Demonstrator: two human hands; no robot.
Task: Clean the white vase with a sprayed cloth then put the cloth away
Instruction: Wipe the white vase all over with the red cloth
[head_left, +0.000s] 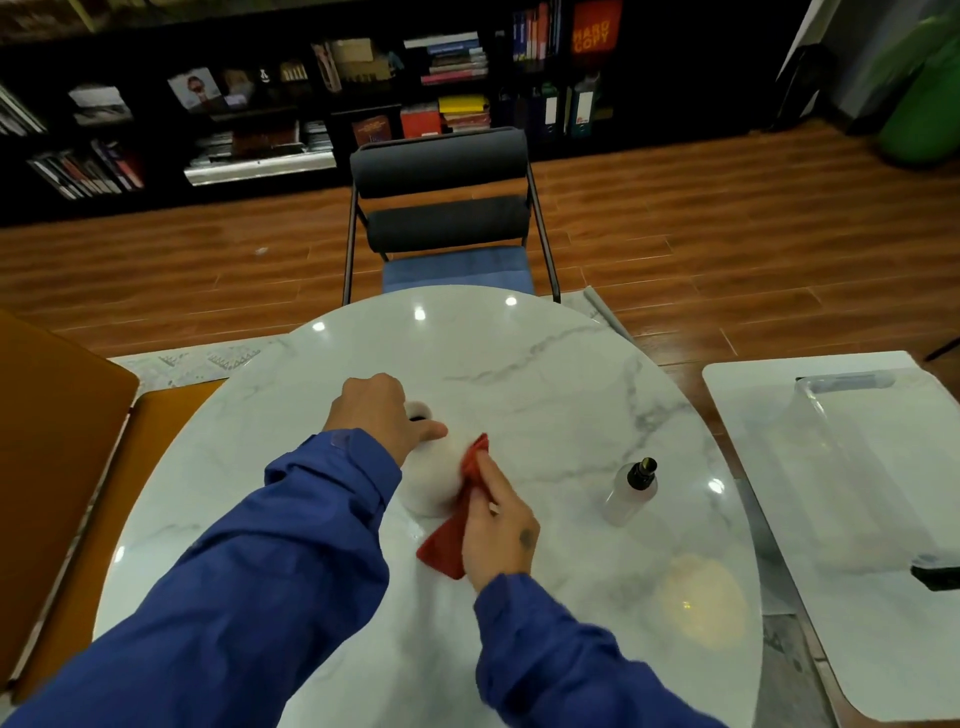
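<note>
Marble tabletop (545, 364), frame centre: white vase (434, 478) steadied by left hand (376, 410) grip closed round neck, right hand (498, 525) grip pinning red cloth (457, 514) against vase side, spray bottle (631, 491) right.

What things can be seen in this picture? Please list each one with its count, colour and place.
vase: one, white, on the round table, between the two hands
cloth: one, red, pressed against the right side of the vase
spray bottle: one, clear with black top, standing on the table right of the vase
round table: one, white marble pattern, centre
chair: one, black back with blue seat, at the far side of the table
side table: one, white, at the right
clear tray: one, transparent, on the side table
bookshelf: one, black, along the far wall
left hand: one, blue sleeve, steadying the vase at its neck
right hand: one, blue sleeve, holding the cloth
</note>
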